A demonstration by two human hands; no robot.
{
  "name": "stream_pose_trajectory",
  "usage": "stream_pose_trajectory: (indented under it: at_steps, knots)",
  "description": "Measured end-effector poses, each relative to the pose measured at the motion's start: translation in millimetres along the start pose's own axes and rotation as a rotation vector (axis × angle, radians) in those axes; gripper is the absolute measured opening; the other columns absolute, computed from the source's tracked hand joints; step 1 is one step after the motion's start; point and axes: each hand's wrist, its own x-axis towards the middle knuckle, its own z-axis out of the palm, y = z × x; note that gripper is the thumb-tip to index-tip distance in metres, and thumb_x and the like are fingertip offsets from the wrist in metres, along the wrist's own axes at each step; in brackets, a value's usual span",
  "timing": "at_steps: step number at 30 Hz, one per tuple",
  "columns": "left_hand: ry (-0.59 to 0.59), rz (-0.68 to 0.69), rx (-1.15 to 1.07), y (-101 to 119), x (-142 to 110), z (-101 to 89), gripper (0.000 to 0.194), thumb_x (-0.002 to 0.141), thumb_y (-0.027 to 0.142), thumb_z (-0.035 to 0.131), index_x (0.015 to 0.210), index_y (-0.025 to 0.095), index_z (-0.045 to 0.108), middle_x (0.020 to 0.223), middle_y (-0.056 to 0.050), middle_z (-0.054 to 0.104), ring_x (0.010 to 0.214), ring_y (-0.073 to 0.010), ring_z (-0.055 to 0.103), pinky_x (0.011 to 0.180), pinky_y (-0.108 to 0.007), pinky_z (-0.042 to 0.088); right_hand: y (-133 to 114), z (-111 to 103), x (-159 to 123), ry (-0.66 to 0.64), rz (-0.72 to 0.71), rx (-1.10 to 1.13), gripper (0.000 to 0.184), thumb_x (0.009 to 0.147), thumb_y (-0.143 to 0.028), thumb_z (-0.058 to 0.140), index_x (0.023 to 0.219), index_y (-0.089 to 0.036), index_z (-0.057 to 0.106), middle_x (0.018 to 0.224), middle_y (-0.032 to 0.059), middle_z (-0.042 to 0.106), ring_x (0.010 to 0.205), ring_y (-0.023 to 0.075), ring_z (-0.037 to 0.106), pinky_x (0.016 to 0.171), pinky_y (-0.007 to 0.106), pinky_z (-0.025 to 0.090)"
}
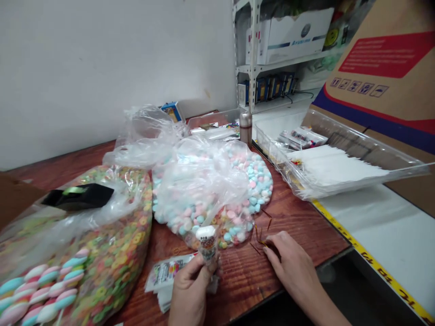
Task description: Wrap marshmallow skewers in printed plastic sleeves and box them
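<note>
My left hand (190, 285) is closed round a small clear printed bag (207, 242), held upright with something white at its top. What lies inside the bag is too small to make out. Thin gold twist ties (258, 236) lie on the table by the fingertips of my right hand (291, 259), whose thumb and forefinger pinch one of them. Beneath the left hand is a stack of flat printed bags (166, 274), partly covered. Just beyond both hands sits a large clear bag of pink, blue and white candies (260, 181).
On the left, a big bag of coloured ring candies (125, 258) carries a black tape dispenser (79, 197) and twisted marshmallow sticks (50, 290). A clear plastic tray (360, 181) with white paper sticks stands at right, before a cardboard box (384, 90). Shelving (251, 54) rises behind.
</note>
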Motion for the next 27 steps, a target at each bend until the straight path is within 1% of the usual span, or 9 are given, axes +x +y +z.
stream_pose_trajectory:
  at_steps: [2, 4, 8, 13, 16, 19, 22, 27]
  knots:
    - [-0.002, 0.005, 0.021, 1.2, 0.6, 0.4, 0.032, 0.063, 0.044, 0.080, 0.061, 0.014, 0.069, 0.054, 0.000, 0.059, 0.051, -0.0087, 0.046, 0.047, -0.018, 0.034, 1.5, 5.2, -0.1, 0.021, 0.008, -0.021, 0.019, 0.093, -0.026, 0.044, 0.080, -0.022, 0.058, 0.085, 0.0054, 0.054, 0.084, 0.0247, 0.054, 0.078, 0.038, 0.039]
    - [-0.006, 0.002, 0.012, 0.3, 1.7, 0.0, 0.030, 0.065, 0.044, 0.079, 0.066, 0.015, 0.070, 0.055, 0.000, 0.061, 0.052, -0.0094, 0.048, 0.048, -0.019, 0.036, 3.6, 6.4, 1.7, 0.037, 0.014, -0.021, 0.022, 0.094, -0.026, 0.043, 0.076, -0.022, 0.054, 0.082, 0.0045, 0.054, 0.080, 0.0236, 0.054, 0.074, 0.037, 0.039]
    - [0.000, -0.029, -0.015, -3.4, 3.4, -1.1, 0.030, 0.065, 0.044, 0.078, 0.074, 0.016, 0.070, 0.056, -0.001, 0.063, 0.051, -0.0105, 0.049, 0.047, -0.019, 0.037, 4.9, 0.9, 3.8, 0.066, 0.022, 0.033, 0.022, 0.095, -0.027, 0.040, 0.079, -0.023, 0.054, 0.085, 0.0037, 0.056, 0.078, 0.0210, 0.055, 0.071, 0.033, 0.040]
    - [-0.013, -0.001, 0.019, -0.3, 2.8, 1.9, 0.028, 0.071, 0.041, 0.074, 0.079, 0.015, 0.070, 0.055, 0.000, 0.060, 0.052, -0.0101, 0.047, 0.048, -0.019, 0.036, 3.3, -5.8, 3.1, 0.084, -0.002, 0.134, 0.024, 0.097, -0.028, 0.040, 0.081, -0.022, 0.056, 0.086, 0.0036, 0.059, 0.082, 0.0193, 0.058, 0.077, 0.031, 0.042]
    - [-0.020, 0.018, 0.021, 2.0, 1.8, 4.5, 0.028, 0.074, 0.043, 0.072, 0.080, 0.015, 0.070, 0.055, 0.001, 0.058, 0.051, -0.0088, 0.044, 0.046, -0.018, 0.033, 3.7, -6.6, 3.5, 0.091, -0.014, 0.178, 0.024, 0.097, -0.029, 0.042, 0.080, -0.022, 0.058, 0.084, 0.0035, 0.060, 0.081, 0.0195, 0.059, 0.077, 0.031, 0.042]
    - [-0.006, 0.011, 0.020, 2.5, 1.2, 6.0, 0.030, 0.073, 0.044, 0.072, 0.077, 0.015, 0.069, 0.056, 0.000, 0.058, 0.050, -0.0090, 0.045, 0.045, -0.018, 0.033, 3.5, -7.2, 4.2, 0.106, -0.014, 0.211, 0.024, 0.096, -0.029, 0.044, 0.079, -0.022, 0.059, 0.084, 0.0037, 0.061, 0.081, 0.0199, 0.059, 0.077, 0.031, 0.042]
    - [-0.016, -0.001, 0.013, 1.8, 1.1, 6.1, 0.029, 0.073, 0.044, 0.072, 0.074, 0.015, 0.068, 0.056, 0.001, 0.058, 0.049, -0.0083, 0.044, 0.043, -0.018, 0.032, 1.5, -9.3, 4.0, 0.121, -0.015, 0.239, 0.023, 0.096, -0.029, 0.045, 0.080, -0.022, 0.059, 0.085, 0.0036, 0.062, 0.083, 0.0197, 0.059, 0.078, 0.030, 0.042]
    - [-0.018, -0.026, 0.028, -2.5, 2.9, 5.2, 0.031, 0.074, 0.045, 0.071, 0.081, 0.015, 0.070, 0.057, 0.000, 0.060, 0.051, -0.0092, 0.045, 0.046, -0.018, 0.032, 3.1, -9.8, 4.3, 0.153, 0.014, 0.262, 0.022, 0.095, -0.032, 0.046, 0.083, -0.021, 0.059, 0.086, 0.0037, 0.064, 0.083, 0.0196, 0.060, 0.076, 0.029, 0.042]
